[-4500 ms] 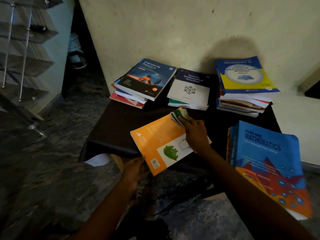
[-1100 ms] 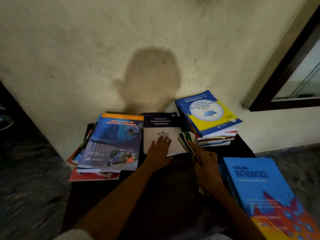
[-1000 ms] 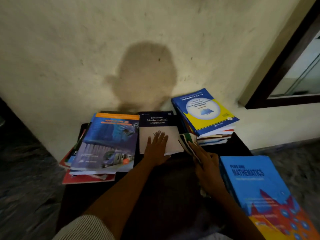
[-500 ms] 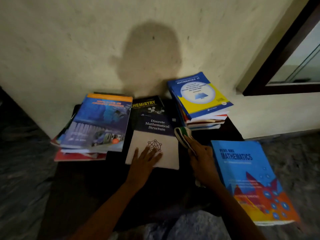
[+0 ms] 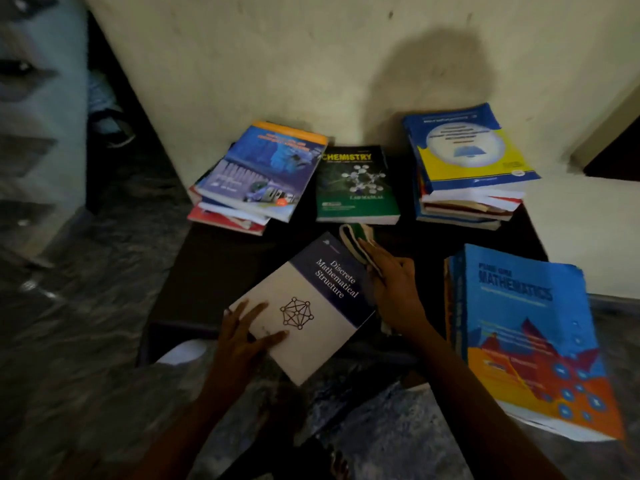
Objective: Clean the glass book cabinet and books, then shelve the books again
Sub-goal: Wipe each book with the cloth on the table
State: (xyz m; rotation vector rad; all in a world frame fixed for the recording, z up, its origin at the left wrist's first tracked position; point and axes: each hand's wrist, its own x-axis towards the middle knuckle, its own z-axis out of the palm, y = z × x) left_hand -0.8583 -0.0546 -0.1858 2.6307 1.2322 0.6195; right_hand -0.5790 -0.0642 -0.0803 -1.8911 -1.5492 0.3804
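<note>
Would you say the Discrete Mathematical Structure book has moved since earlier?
Yes: the Discrete Mathematical Structure book slid off the Chemistry book toward the table's near edge, turning askew.

Centre of the frame: Discrete Mathematical Structure book [image 5: 304, 306], navy band at its upper end with white lettering, cream below; carries a dark brown web of linked dots. Just above it: cloth [image 5: 356, 239], white with green stripes. Upper middle: Chemistry book [image 5: 356, 188], dark green, yellow title, white molecule figure. Upper left: blue-violet book [image 5: 263, 168] with an orange strip, red book [image 5: 225, 220] lowest in that stack. Upper right: blue and yellow book [image 5: 474, 150] with a pale circle. Right: Mathematics book [image 5: 526, 327], sky blue above, orange-red below, dotted blue. Tabletop [image 5: 214, 271] dark brown. Wall [image 5: 277, 64] cream. Floor [image 5: 69, 323] mottled grey.
</note>
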